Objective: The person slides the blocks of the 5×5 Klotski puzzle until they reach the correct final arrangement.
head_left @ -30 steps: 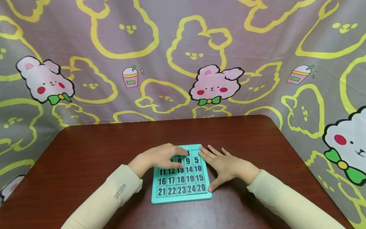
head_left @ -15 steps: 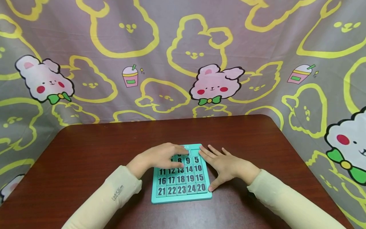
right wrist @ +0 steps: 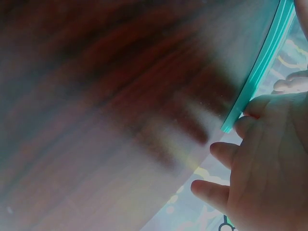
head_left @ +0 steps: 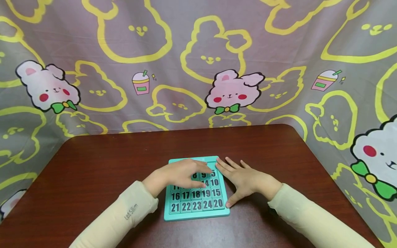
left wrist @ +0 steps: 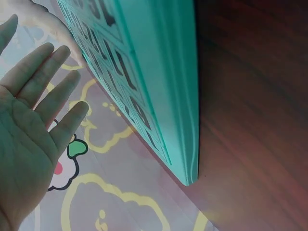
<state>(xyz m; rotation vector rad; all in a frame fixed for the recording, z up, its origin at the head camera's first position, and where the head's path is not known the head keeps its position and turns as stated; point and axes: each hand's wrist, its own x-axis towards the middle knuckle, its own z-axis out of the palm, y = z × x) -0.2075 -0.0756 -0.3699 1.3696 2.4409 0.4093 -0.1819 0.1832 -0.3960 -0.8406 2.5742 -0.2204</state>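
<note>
A turquoise number slide puzzle lies flat on the table, its black-numbered tiles in rows. My left hand is over its upper part, palm down, with the index fingertip at the top of the 5 tile and the thumb near the 14. It hides most of the upper left tiles. In the left wrist view, the left hand has its fingers extended beside the puzzle. My right hand rests with spread fingers along the puzzle's right edge; the right wrist view shows fingertips of this hand at the turquoise rim.
The dark red-brown wooden table extends around the puzzle on all sides. A cartoon-printed curtain hangs behind the table and along its sides.
My left hand has shifted right and slightly toward the near side, its index fingertip going from the 4 tile to the 5 tile. The right hand and the puzzle frame stay put.
</note>
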